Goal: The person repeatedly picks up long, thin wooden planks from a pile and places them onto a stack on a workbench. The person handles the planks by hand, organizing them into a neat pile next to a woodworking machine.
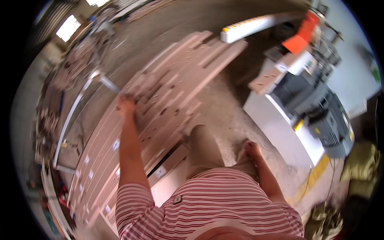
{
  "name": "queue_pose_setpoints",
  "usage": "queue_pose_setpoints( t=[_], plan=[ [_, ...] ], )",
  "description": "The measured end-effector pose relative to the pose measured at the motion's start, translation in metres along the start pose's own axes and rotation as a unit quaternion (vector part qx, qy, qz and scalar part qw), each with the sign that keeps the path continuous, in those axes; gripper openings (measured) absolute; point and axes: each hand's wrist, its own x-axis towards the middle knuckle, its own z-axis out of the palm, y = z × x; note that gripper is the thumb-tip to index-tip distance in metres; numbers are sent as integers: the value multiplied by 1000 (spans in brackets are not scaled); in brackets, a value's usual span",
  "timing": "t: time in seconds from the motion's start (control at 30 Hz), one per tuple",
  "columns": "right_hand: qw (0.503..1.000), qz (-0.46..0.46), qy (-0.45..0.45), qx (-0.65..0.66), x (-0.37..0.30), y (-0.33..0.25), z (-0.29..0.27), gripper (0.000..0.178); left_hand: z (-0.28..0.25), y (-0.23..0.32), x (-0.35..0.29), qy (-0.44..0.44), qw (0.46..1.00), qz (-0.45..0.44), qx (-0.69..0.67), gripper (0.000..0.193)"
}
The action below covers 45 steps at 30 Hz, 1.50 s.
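Note:
My left hand [127, 105] reaches out over a broad stack of brown wooden boards [176, 90]. Its fingers look curled at the boards' far-left part; blur hides what they grip, if anything. Many of the boards have small holes or slots, and several carry white labels [116, 145]. My right hand [253, 149] hangs beside my right leg, its fingers curled in, with nothing seen in them. It is apart from the boards and from the machine on the right.
At right stands a white-sided machine [276, 124] with a grey motor [334, 126], an orange guard [298, 40] and a short drilled board [266, 78]. A long white beam [248, 30] extends behind it. A metal frame [74, 112] stands left; sacks [360, 164] lie lower right.

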Motion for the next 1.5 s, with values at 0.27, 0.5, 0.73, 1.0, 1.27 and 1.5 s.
queue_pose_setpoints(
  t=[0.27,0.5,0.73,1.0,1.27,1.5],
  plan=[
    [813,-174,62,552,-5,-193,-148,43,-20,30,-19,36,994,13,-99,62],
    [840,-155,60,516,16,-256,-186,28,-10,-30,-23,63,854,207,-473,59],
    [859,-120,-20,498,-34,-264,-144,24,-176,60,-195,-157,801,293,-498,56],
    [791,-61,-345,501,-115,-287,-27,35,-221,73,-320,-213,824,443,-282,80],
    [760,-7,-263,594,-50,-310,-36,19,-167,-147,-335,-221,928,222,-201,55],
    [720,26,-465,514,-77,-322,49,20,-135,-231,-366,-140,986,55,68,96]
  ],
)
